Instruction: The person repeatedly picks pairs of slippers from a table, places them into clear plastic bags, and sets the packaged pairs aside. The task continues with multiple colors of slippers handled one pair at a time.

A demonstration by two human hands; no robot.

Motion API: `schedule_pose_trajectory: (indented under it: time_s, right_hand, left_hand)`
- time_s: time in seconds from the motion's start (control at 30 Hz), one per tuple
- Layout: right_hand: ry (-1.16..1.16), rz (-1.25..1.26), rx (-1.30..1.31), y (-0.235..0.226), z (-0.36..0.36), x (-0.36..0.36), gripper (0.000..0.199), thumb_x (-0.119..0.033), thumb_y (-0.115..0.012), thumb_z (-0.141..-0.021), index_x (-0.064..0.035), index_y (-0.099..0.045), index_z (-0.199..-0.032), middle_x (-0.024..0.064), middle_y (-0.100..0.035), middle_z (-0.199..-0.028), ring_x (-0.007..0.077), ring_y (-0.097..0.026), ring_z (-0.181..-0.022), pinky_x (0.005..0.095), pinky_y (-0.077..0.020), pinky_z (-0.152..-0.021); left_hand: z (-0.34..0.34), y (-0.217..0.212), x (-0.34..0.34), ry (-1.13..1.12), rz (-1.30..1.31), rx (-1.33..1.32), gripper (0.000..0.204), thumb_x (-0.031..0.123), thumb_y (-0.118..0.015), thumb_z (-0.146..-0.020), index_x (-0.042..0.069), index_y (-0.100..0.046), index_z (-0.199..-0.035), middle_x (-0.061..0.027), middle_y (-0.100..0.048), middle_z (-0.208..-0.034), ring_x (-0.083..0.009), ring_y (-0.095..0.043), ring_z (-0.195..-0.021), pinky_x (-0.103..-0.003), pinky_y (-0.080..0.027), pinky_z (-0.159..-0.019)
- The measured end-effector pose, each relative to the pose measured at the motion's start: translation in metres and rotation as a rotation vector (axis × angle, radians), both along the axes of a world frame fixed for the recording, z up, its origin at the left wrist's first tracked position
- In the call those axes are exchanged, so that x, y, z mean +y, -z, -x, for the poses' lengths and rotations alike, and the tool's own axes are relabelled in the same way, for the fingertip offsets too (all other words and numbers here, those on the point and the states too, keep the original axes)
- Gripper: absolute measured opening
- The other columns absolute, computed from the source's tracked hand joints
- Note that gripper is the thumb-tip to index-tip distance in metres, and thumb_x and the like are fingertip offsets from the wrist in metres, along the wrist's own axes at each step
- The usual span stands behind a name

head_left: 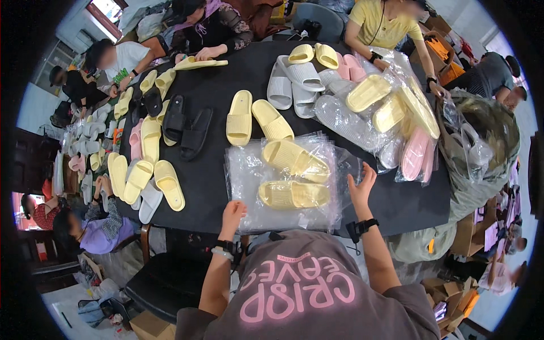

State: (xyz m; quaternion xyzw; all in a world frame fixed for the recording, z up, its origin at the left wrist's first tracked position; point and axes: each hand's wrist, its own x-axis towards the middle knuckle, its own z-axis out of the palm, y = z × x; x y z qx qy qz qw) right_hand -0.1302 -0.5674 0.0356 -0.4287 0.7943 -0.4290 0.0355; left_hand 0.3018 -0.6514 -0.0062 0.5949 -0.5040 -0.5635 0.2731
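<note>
A pair of yellow slippers lies side by side in front of me, the upper slipper [294,158] angled and the lower slipper [294,195] level. Clear plastic covers at least their right ends. Beneath them is a stack of clear plastic bags [243,175] on the black table. My left hand [233,215] is by the stack's lower left edge, fingers curled with nothing visible in them. To the right of the pair, my right hand [363,186] is raised beside a loose bag edge, thumb and fingers apart, holding nothing. Just beyond the stack sit two more yellow slippers [239,118].
Bagged yellow, grey and pink slippers [391,113] pile up at the right. Black slippers [196,133] and mixed loose pairs lie left on the black table [226,73]. A large sack [481,136] stands at the right edge. Co-workers [385,28] sit around the table.
</note>
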Motion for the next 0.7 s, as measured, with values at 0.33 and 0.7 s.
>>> schedule_pose_trajectory:
  time_s: [0.33, 0.7]
  right_hand:
    - [-0.539, -0.606, -0.183, 0.025, -0.038, -0.013, 0.045, -0.034, -0.073, -0.079, -0.0009, -0.058, -0.104, 0.0059, -0.059, -0.079, 0.017, -0.057, -0.074, 0.0298, -0.0467, -0.065]
    - [-0.614, -0.087, -1.433, -0.063, -0.05, -0.01, 0.02, -0.001, -0.061, -0.084, -0.0052, -0.056, -0.103, 0.0066, -0.064, -0.102, 0.0068, -0.052, -0.068, 0.0197, -0.0406, -0.057]
  left_hand:
    - [0.056, 0.02, -0.039, 0.186, -0.281, -0.064, 0.022, 0.023, -0.058, -0.092, 0.002, -0.056, -0.095, -0.0032, -0.058, -0.075, -0.0095, -0.054, -0.062, -0.024, -0.044, -0.053]
    - [0.018, -0.059, -0.005, -0.004, -0.155, 0.19, 0.013, 0.014, -0.059, -0.091, 0.002, -0.056, -0.087, -0.0028, -0.056, -0.067, -0.0087, -0.053, -0.058, -0.023, -0.043, -0.05]
